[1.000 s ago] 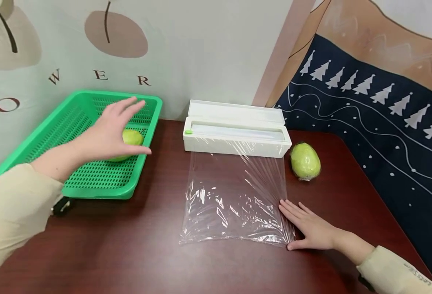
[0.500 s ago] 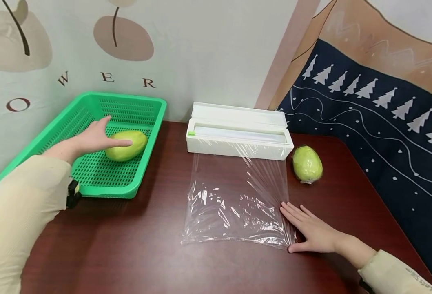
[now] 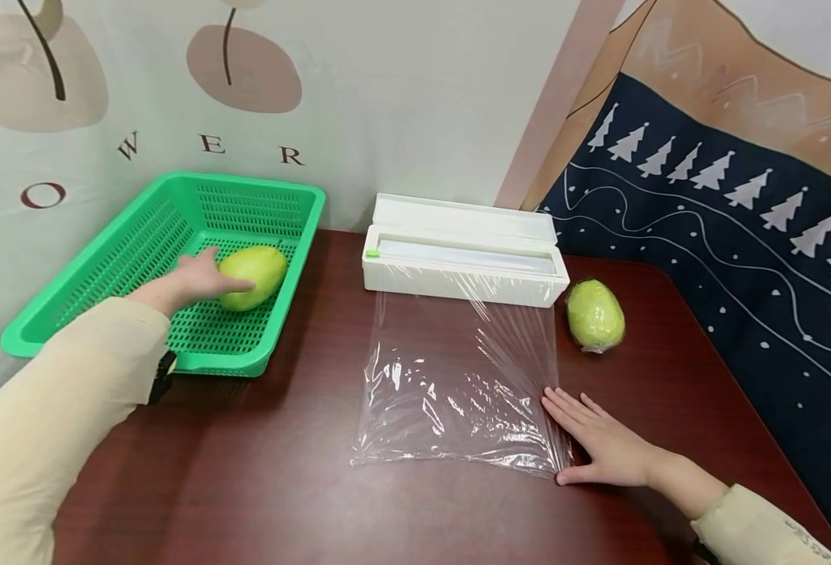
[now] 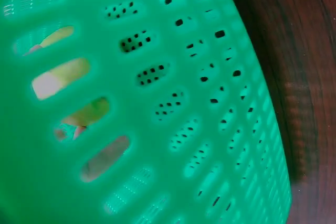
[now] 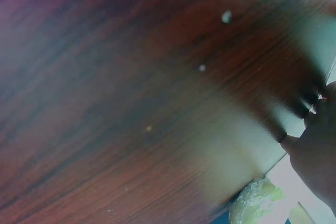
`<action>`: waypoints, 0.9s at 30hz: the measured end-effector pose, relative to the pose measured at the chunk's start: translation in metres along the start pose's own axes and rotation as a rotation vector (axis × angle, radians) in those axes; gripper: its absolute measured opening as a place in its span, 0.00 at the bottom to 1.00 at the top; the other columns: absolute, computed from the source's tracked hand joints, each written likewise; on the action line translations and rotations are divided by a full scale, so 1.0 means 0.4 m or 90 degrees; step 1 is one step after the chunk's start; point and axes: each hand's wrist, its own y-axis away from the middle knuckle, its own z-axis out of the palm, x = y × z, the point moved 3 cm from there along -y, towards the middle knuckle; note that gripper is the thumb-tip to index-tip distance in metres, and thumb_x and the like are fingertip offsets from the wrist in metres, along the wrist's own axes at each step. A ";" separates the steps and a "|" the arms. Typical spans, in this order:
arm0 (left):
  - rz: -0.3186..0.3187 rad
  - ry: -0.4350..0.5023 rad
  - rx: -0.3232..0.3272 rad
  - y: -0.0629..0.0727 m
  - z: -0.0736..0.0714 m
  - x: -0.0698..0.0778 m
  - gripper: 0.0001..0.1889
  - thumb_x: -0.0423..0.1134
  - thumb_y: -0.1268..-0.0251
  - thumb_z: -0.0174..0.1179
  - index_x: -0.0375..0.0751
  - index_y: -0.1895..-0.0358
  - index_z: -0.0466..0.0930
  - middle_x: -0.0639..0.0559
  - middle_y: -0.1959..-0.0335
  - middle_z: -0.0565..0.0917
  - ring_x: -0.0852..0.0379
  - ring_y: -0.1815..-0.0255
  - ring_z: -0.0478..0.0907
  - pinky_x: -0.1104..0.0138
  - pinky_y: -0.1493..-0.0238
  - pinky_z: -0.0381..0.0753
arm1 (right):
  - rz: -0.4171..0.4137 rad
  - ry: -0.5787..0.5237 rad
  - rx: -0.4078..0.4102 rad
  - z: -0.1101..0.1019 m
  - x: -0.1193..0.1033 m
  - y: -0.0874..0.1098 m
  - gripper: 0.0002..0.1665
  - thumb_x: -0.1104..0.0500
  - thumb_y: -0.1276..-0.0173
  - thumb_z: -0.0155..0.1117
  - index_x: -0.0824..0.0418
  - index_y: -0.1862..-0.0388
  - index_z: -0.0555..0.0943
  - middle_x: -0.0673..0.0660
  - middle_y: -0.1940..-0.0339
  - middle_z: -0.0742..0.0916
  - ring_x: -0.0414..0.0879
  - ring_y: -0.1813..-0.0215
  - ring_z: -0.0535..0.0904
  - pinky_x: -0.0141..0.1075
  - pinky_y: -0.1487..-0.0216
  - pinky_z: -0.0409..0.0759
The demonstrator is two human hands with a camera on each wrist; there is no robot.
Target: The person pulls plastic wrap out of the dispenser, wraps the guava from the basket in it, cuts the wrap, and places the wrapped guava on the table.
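In the head view a yellow-green pear (image 3: 258, 275) lies in the green basket (image 3: 263, 345). My left hand (image 3: 199, 278) grips it from the left, thumb across its near side; the other fingers are mostly hidden behind it. Through the slots of the basket wall (image 4: 121, 129), the left wrist view catches only bits of pear and hand. On the table, my right hand (image 3: 602, 439) lies with straight, spread fingers, pressing the right edge of a sheet of clear cling film (image 3: 450, 384). That sheet runs out from a white dispenser box (image 3: 457, 284).
The dispenser's lid (image 3: 464, 216) stands raised at the back, and a green slider (image 3: 373, 253) sits at its left end. A film-wrapped pear (image 3: 595, 315) rests right of the box. Printed cloth (image 3: 401, 94) hangs behind the dark wooden table (image 3: 302, 486).
My left hand has come down into the basket and closed around the pear. The right hand stays on the film's edge. The head view has shifted slightly.
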 end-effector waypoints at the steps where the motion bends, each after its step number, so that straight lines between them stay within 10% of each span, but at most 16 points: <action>1: -0.002 -0.001 0.008 0.000 0.002 -0.001 0.49 0.50 0.38 0.54 0.17 0.32 0.34 0.13 0.39 0.46 0.22 0.38 0.42 0.36 0.43 0.59 | -0.002 0.001 0.002 0.000 0.000 0.000 0.56 0.30 0.45 0.59 0.68 0.31 0.61 0.68 0.32 0.69 0.30 0.25 0.34 0.22 0.29 0.26; 13: 0.007 0.117 0.042 -0.026 0.022 -0.009 0.46 0.47 0.36 0.55 0.18 0.33 0.35 0.18 0.40 0.54 0.32 0.46 0.62 0.46 0.47 0.71 | 0.006 -0.014 0.002 0.006 0.000 0.004 0.56 0.30 0.46 0.60 0.67 0.30 0.60 0.67 0.31 0.68 0.31 0.24 0.34 0.22 0.29 0.26; 27: 0.071 0.230 0.085 -0.002 -0.050 -0.019 0.47 0.54 0.36 0.54 0.36 0.26 0.35 0.25 0.32 0.50 0.40 0.44 0.65 0.74 0.67 0.76 | 0.005 -0.005 -0.002 0.001 0.000 0.000 0.56 0.31 0.45 0.60 0.67 0.30 0.60 0.67 0.31 0.68 0.30 0.24 0.34 0.22 0.29 0.26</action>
